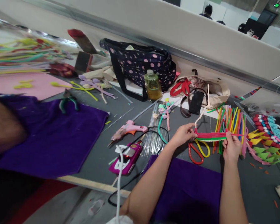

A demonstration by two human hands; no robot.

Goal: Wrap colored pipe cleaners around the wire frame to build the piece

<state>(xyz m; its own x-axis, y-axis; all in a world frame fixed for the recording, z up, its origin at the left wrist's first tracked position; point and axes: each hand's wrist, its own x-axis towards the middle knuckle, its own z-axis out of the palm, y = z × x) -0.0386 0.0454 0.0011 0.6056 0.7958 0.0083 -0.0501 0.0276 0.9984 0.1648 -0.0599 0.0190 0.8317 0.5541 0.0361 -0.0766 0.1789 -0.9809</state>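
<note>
My left hand [184, 133] is closed on one end of a flat bundle of red, pink and green strips [211, 136], held level above the grey table [121, 112]. My right hand [231, 148] is closed on the bundle's other end. A white cord [203, 112] rises from the bundle near my left hand. Under the bundle lie scissors with red and yellow handles [197, 151]. Behind my right hand lies a fan of coloured sticks [231, 121].
A pink glue gun [128, 128], a magenta device [127, 157] with cables, a clear rod bundle [154, 137], purple cloths [56, 137], a dotted bag [140, 62], an oil bottle [152, 84], a black phone [196, 102], another person's arm [4, 127] at left, paper craft pieces [268, 137] at right.
</note>
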